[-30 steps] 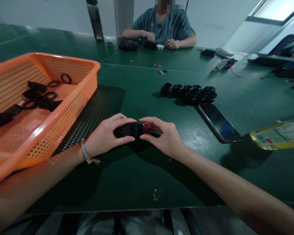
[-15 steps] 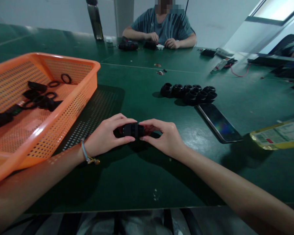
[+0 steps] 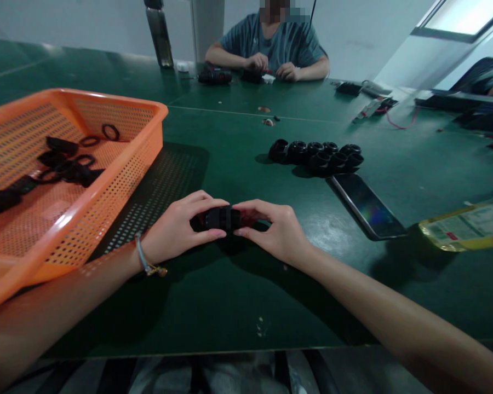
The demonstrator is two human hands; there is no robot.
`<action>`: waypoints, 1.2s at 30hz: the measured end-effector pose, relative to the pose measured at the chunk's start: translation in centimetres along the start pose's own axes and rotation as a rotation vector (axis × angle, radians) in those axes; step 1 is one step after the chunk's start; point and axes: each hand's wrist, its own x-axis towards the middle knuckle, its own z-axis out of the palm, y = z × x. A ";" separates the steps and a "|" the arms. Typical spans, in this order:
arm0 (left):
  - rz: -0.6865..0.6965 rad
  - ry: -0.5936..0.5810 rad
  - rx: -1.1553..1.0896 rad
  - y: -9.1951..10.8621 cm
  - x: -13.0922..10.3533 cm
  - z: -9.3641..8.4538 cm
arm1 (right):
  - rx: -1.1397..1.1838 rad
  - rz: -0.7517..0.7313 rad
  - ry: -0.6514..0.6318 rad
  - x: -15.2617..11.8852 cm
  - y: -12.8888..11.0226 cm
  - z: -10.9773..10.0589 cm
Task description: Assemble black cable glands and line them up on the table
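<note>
Between my two hands, low over the green table [image 3: 238, 306], is a black cylindrical part [image 3: 222, 218] lying sideways. My left hand [image 3: 184, 221] grips its left end, thumb below and fingers above. The fingertips of my right hand [image 3: 273, 227] pinch its right end. To the left stands an orange perforated basket [image 3: 123, 180] with black rings [image 3: 110, 132] and other black pieces inside. Several black rounded parts [image 3: 320, 156] are grouped on the table, beyond my right hand.
A phone [image 3: 367, 205] lies right of my right hand, near a yellow package [image 3: 468, 224]. Across the table a person [image 3: 271, 49] handles small items beside a dark tool [image 3: 215, 75]. A bottle [image 3: 159, 35] stands at the back left.
The person across the table has moved their hands slightly. My hands and the black part look nearly the same.
</note>
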 end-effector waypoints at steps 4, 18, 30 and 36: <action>0.012 0.005 0.002 0.0 0.0 0.0 | 0.008 0.012 -0.006 0.0 -0.1 -0.1; -0.020 -0.013 -0.006 0.2 0.0 -0.1 | 0.050 0.066 -0.030 0.1 -0.3 -0.1; 0.014 0.000 0.017 0.0 0.0 0.0 | 0.040 0.079 -0.025 0.2 -0.3 -0.1; 0.013 0.003 0.007 0.1 0.1 0.0 | 0.028 0.091 -0.022 0.3 -0.3 -0.1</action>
